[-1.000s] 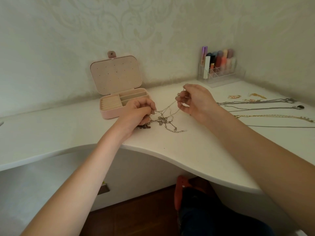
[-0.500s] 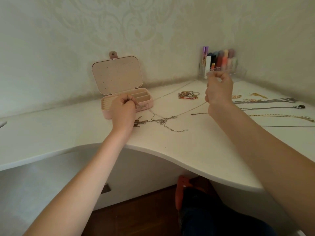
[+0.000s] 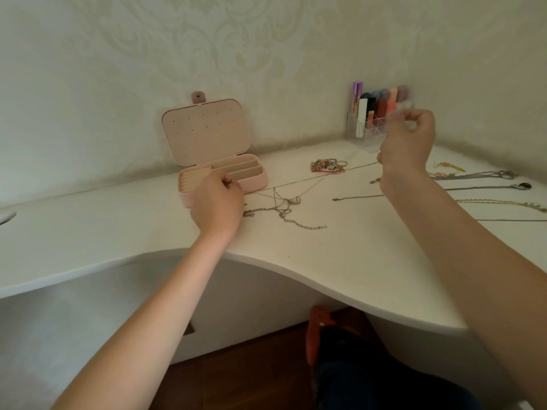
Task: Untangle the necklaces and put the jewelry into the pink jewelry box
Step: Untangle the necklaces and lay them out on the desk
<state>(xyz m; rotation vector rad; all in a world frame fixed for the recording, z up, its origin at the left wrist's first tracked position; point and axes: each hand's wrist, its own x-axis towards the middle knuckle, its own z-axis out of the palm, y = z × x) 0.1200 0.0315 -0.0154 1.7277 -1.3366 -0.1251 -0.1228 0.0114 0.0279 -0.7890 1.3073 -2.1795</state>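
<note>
Tangled necklaces; pink box open.

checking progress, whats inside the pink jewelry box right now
The open pink jewelry box shows only bare beige ring rolls and long compartments, no jewelry visible. The left hand covers its front middle, so that part cannot be seen.

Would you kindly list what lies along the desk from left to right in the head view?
Pink jewelry box → left hand → tangled chains → pile of rings and bracelets → right hand → straightened necklaces.
</note>
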